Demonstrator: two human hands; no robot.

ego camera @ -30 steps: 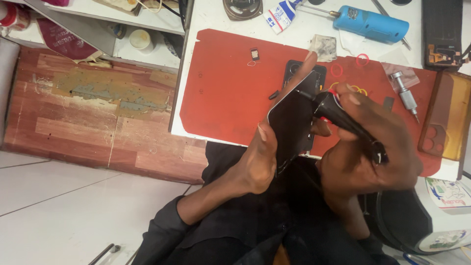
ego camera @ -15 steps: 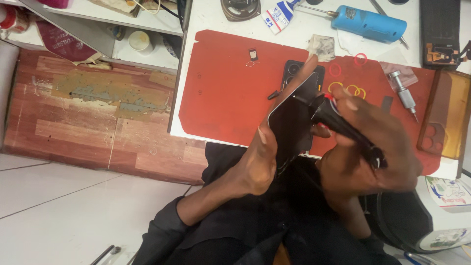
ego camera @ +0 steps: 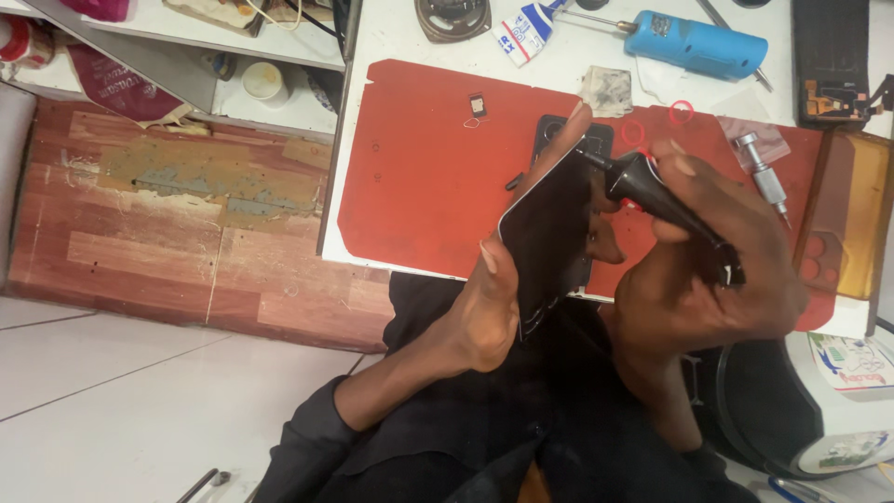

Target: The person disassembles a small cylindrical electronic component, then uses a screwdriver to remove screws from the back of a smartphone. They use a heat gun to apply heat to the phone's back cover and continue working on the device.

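Observation:
My left hand (ego camera: 489, 298) holds a black smartphone (ego camera: 551, 233) tilted on its edge above the near side of a red work mat (ego camera: 428, 177), fingers along its top and bottom edges. My right hand (ego camera: 708, 270) grips a black pen-shaped tool (ego camera: 666, 205) whose tip meets the phone's upper right edge. A dark phone part (ego camera: 549, 130) lies on the mat just behind the phone, mostly hidden by it.
A white bench carries a blue rotary tool (ego camera: 694, 42), a small metal screwdriver (ego camera: 765, 177), a grey cloth scrap (ego camera: 607, 90), a tube (ego camera: 526, 28), red rubber rings (ego camera: 682, 112) and a brown phone case (ego camera: 843, 224). Shelves (ego camera: 233, 65) and a worn wooden board (ego camera: 186, 205) lie to the left.
The tool in my right hand has slid slightly up along the phone's edge. My left hand keeps the phone in the same tilted pose.

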